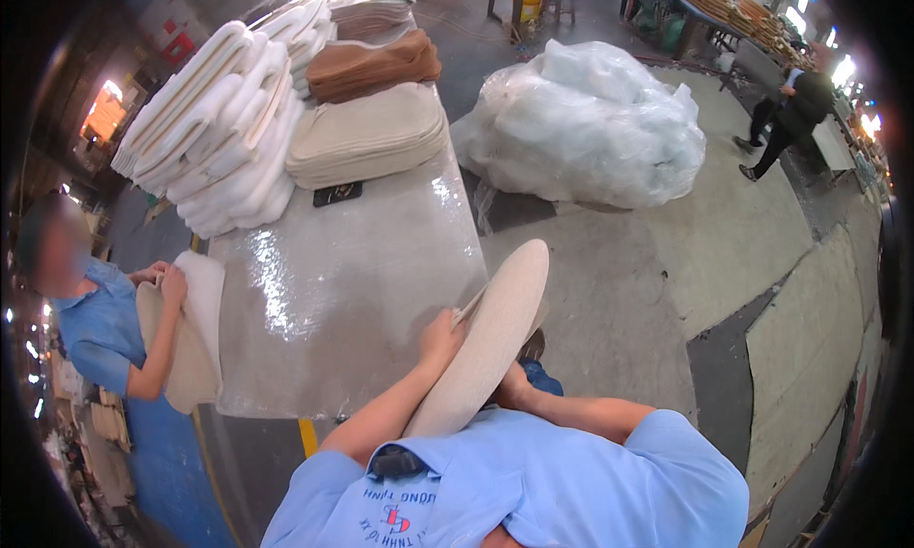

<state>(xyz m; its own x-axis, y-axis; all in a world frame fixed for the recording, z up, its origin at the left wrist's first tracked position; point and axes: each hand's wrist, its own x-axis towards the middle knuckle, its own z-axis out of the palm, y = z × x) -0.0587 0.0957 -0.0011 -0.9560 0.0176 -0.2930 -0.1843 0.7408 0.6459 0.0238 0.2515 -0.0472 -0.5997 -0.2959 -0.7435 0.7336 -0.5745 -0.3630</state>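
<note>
From the head camera, the person holds a beige cushion pad [490, 343] on edge just off the near right corner of the table [352, 291]. The pad is a flat, rounded oval with a fine woven texture, its thin rim tilted up and away toward the floor. The left hand [441, 337] is closed on the pad's left edge, fingers curled over the rim near a thin seam or flap that sticks out there. The right hand [514, 388] grips the pad from underneath at its lower edge; only part of it shows behind the fabric, so how far its fingers wrap cannot be told.

The table is covered in a glossy clear plastic sheet that catches the light. At its far left corner lies a heap of thick white pads [224, 129], soft and folded. Beside them, along the far edge, sits a neat stack of beige pads [367, 139], with a brown stack [371, 67] behind it. A small dark flat object [337, 194] lies in front of the beige stack.

At the table's left edge another person in a blue shirt holds a white pad [195, 334] against the table side with both hands. On the floor past the right edge rests a big bundle of crumpled clear plastic [586, 124].
</note>
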